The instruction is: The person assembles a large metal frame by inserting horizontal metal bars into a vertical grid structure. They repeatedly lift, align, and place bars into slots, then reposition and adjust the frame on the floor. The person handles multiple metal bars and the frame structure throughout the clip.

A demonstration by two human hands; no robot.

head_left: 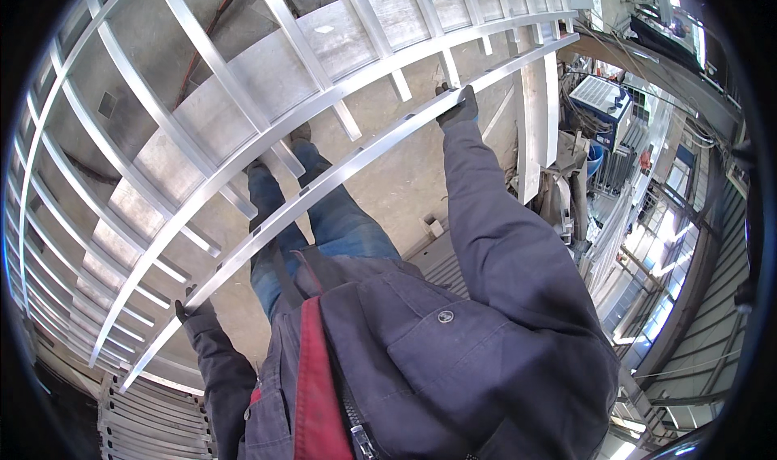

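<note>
A long silvery metal bar (356, 165) with notches along it runs slantwise in front of my body. My right hand (458, 105), in a dark glove, is wrapped round it toward its far right part. Near its lower left end my left hand (184, 306), also gloved, grips the same bar. Just beyond lies a large metal grid frame (295, 120) of parallel slats crossed by long rails. Its slat ends (346, 122) stick out toward the bar, and most of them stand apart from it. At the far right the bar comes close to the frame's corner.
Pale metal sheeting (267, 67) lies under the frame. A stack of notched metal bars (150, 415) sits at lower left. To the right are an upright beam (530, 136), a blue machine (600, 108), a blue bucket (595, 159) and hanging cables. My legs (340, 209) stand on the concrete floor.
</note>
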